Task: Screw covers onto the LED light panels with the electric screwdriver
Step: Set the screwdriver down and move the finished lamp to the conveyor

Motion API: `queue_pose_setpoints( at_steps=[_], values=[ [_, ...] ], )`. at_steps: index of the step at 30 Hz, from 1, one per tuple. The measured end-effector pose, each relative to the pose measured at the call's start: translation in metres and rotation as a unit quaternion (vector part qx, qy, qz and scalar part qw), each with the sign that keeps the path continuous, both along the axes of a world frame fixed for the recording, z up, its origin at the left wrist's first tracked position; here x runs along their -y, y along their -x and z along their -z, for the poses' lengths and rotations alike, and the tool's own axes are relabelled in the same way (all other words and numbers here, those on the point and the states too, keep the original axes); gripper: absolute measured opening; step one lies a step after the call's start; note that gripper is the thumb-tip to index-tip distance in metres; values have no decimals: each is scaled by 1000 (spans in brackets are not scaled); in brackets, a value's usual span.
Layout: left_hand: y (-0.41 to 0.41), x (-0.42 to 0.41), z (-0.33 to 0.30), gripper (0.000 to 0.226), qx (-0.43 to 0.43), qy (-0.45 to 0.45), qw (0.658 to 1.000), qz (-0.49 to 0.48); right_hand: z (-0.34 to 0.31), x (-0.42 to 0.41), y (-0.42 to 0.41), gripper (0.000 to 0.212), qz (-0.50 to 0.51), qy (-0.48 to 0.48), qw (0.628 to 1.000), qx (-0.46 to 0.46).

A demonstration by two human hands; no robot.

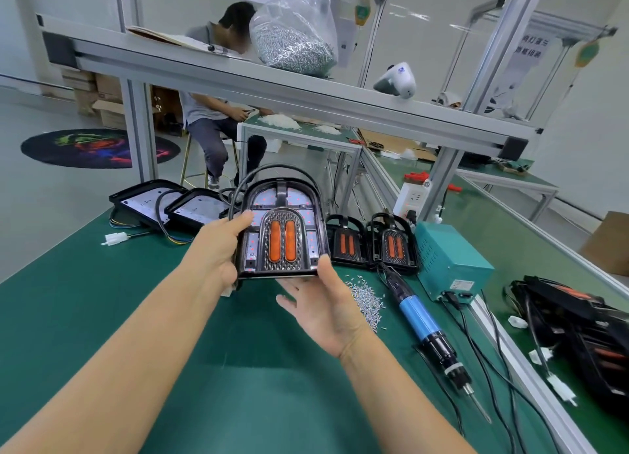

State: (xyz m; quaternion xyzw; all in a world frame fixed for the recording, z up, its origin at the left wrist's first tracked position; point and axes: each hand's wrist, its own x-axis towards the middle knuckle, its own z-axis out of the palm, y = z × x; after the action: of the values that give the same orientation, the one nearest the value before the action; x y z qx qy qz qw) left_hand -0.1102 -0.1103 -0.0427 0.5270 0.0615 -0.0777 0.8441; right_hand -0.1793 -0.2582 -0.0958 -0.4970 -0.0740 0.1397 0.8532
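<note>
Two bare forearms reach in over the green bench mat (102,300), and between them, lifted clear of the mat and tilted up toward the face, is an arched LED light panel (281,229) with a clear cover over it and two orange lenses at its middle. Its left edge is gripped by the left hand (221,246), thumb curled over the front and fingers behind. The right hand (323,307) is palm-up beneath the lower right corner, fingers spread and loose, thumb tip touching the panel's corner. Just right of that hand lies a scatter of small silver screws (366,298), and beside them the blue-and-black electric screwdriver (422,327) rests on the mat, bit toward the near edge, cable trailing to a teal power box (452,259). Behind the raised panel stand two more covered panels (371,244); off to the left lie two open panels (173,205) with white boards showing. Up on the aluminium shelf (238,75) sits a clear bag of screws (292,35). Farther back a seated person (211,120) works at another table.
</note>
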Motion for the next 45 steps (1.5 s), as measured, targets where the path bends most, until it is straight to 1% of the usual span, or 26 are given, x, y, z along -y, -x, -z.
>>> queue_pose_setpoints(
  at_steps=[1,2,4,5,7,8,10,12,14,17,18,23,26,27,29,30,32,35,36,38,39,40,42,45],
  values=[
    [-2,0,0,14,-12,2,1000,-10,2,-2,0,106,-3,6,1000,8],
    [-4,0,0,13,-23,5,1000,-19,4,-4,0,103,0,21,1000,13],
    [-6,0,1,13,-38,17,998,-41,8,-9,0,86,24,95,995,28],
    [-7,1,2,13,-42,25,997,-53,10,-12,0,80,34,149,987,39],
    [-6,2,2,14,-46,39,996,-72,13,-20,-2,80,32,250,966,61],
    [-6,3,1,14,-46,45,995,-77,13,-26,-3,78,28,291,953,72],
    [-5,6,-2,14,-44,59,994,-83,17,-38,-7,67,36,360,928,84],
    [-5,9,-7,13,-38,69,993,-90,21,-50,-13,57,55,406,908,82],
    [-4,10,-14,12,-22,76,992,-98,23,-59,-18,48,73,421,902,69],
    [-2,7,-22,13,-7,75,992,-103,20,-65,-25,26,131,421,895,57],
    [-2,6,-23,11,-5,75,992,-106,19,-65,-27,22,152,414,896,53],
    [1,-5,-24,7,21,53,990,-132,13,-59,-32,21,231,313,919,65],
    [1,-11,-24,7,28,29,991,-131,7,-53,-33,17,246,263,930,66],
    [1,-12,-24,6,27,18,991,-127,3,-49,-34,22,250,230,939,58],
    [1,-14,-21,11,26,-2,993,-117,-5,-42,-34,33,245,108,963,24],
    [1,-15,-19,13,26,-15,993,-112,-8,-37,-35,33,240,50,969,10],
    [3,-15,-14,14,25,-39,994,-98,-9,-26,-34,30,241,-2,970,1],
    [4,-13,-6,10,9,-64,995,-78,-9,-16,-30,22,275,1,961,4],
    [4,-11,-2,10,1,-72,995,-70,-9,-13,-29,27,272,2,962,-1],
    [7,-7,7,12,-11,-94,994,-56,-11,-3,-26,50,240,-3,970,-27],
    [9,-4,11,13,-11,-106,993,-50,-13,1,-24,58,222,-8,974,-41],
    [10,-2,17,12,-9,-119,992,-47,-15,6,-22,60,206,-6,977,-52],
    [11,2,26,15,-18,-139,989,-48,-18,10,-18,49,188,15,980,-59],
    [13,8,36,16,-26,-137,990,-33,-14,18,-13,32,180,51,982,-40]
  ],
)
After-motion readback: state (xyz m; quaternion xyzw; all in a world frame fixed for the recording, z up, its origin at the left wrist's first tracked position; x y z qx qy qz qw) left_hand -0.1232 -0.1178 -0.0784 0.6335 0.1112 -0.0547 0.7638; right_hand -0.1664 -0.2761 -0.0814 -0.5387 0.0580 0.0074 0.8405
